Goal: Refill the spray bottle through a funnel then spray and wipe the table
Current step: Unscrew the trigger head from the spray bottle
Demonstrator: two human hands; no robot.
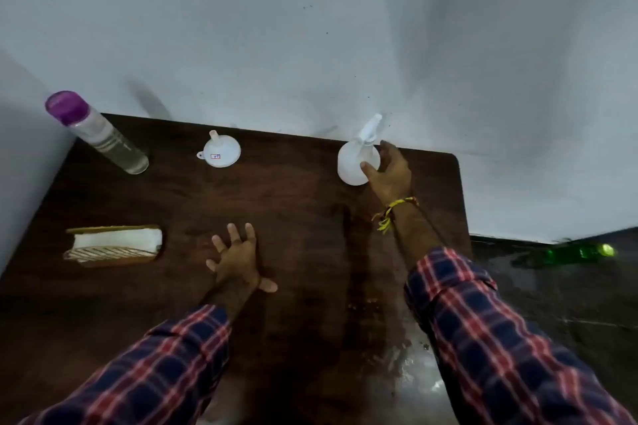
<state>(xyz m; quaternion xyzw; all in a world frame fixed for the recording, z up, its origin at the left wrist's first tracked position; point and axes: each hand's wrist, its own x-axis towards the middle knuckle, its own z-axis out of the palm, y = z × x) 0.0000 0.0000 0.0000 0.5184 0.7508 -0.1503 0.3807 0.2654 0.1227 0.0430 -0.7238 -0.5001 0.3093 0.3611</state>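
The spray bottle point(357, 162) stands upright at the far edge of the counter point(293, 210), nozzle up against the wall, and the right hand point(390, 176) is right on it: thumb touching the near side, fingers curling round the far side, not quite clamped. It looks like the grasp is just forming. The left hand point(238, 259) rests spread flat and empty, well short. Funnel point(219, 150) sits off to that hand's far side, the refill bottle point(100, 134) further left again.
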